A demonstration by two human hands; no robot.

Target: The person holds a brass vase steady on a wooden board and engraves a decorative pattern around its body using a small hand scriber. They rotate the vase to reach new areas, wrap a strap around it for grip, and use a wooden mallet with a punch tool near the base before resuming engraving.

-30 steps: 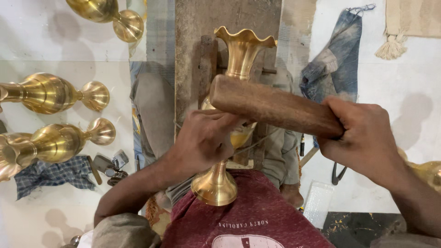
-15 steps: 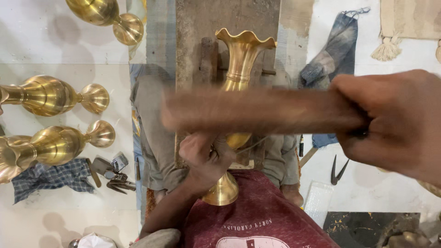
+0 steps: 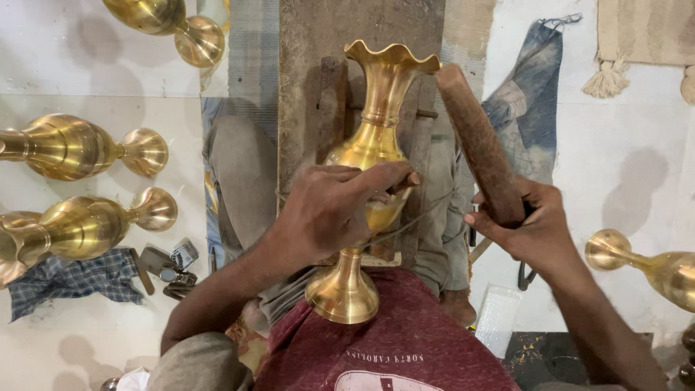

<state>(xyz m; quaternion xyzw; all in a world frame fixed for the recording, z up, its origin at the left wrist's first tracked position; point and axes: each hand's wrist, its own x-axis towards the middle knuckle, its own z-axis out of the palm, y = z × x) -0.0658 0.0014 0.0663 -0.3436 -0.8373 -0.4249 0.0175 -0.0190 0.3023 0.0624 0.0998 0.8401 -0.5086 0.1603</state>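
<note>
The left hand (image 3: 329, 210) sits near the centre of the view, its forearm running in from about seven o'clock, bare to the elbow. The wrist is bent so the back of the hand faces the camera, and the fingers (image 3: 384, 177) stretch toward three o'clock, curled and pressed together in a grip. The right hand (image 3: 532, 228) is at about four o'clock from the left one and apart from it, its forearm coming up from five o'clock at the lower right corner. Its fingers are wrapped tight in a fist, thumb (image 3: 481, 221) on the near side, knuckles turned toward twelve o'clock.
</note>
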